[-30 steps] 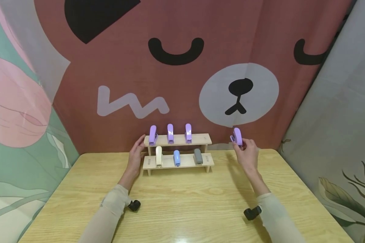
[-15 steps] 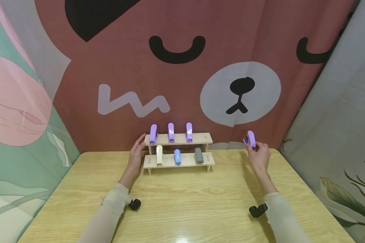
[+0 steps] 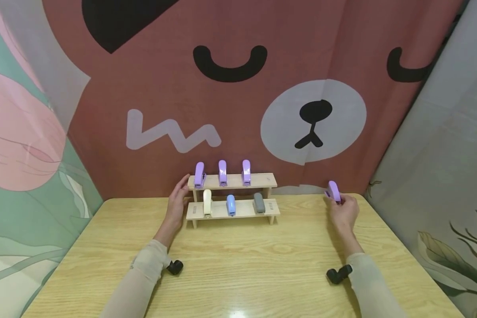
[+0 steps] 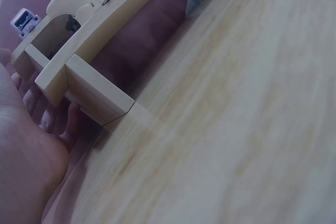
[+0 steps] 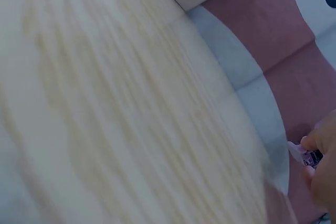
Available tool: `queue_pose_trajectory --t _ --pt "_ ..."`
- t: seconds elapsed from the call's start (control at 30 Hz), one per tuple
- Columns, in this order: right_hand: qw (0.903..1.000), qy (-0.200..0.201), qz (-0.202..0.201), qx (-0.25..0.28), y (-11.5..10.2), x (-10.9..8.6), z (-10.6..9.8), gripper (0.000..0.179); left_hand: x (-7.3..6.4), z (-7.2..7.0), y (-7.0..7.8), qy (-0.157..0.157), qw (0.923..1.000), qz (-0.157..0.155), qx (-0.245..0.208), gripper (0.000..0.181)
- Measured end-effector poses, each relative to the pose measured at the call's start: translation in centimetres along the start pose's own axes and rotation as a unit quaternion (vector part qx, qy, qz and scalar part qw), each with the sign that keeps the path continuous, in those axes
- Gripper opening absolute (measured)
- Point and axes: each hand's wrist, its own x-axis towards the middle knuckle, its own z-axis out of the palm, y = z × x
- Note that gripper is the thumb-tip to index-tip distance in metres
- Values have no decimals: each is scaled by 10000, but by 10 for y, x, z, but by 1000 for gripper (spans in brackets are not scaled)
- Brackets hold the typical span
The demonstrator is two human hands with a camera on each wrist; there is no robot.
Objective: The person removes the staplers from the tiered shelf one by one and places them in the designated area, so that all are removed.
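Observation:
In my right hand I pinch a purple stapler over the table's back right corner. The right wrist view catches just part of that stapler, mostly covered by fingers. My left hand rests at the left end of a two-tier wooden rack, its fingers reaching along the side. Up close, the left palm lies beside the rack's end leg. Three purple staplers, among them the middle one, stand on the upper tier. Below are a cream stapler, a blue one and a grey one.
A wood-grain table spreads under both arms. Directly behind its back edge hangs a brown curtain with a bear face. A grey curtain borders the right side, a green floral one the left.
My right hand has carried the purple stapler to the right, away from the rack, and then slightly lower. The left hand stays at the rack's end.

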Motion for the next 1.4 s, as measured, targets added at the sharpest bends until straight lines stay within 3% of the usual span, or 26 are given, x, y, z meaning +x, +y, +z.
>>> queue_pose_trajectory --t 0.2,0.4,0.73,1.0,1.4 --pt "9998 15 168 -71 14 4 1 33 -1 -1 -2 4 10000 30 13 49" --pt "9994 171 207 -213 28 8 -2 31 -3 1 -4 -13 9999 -153 4 50" --pt "9990 146 350 -233 28 18 -4 30 -1 1 2 41 10000 -46 24 50" --pt "9963 12 730 -445 35 16 -3 38 12 -9 -25 114 9999 -44 -22 48" --pt "9960 -173 799 -360 26 13 -10 49 13 -10 -28 140 9999 -59 65 48"
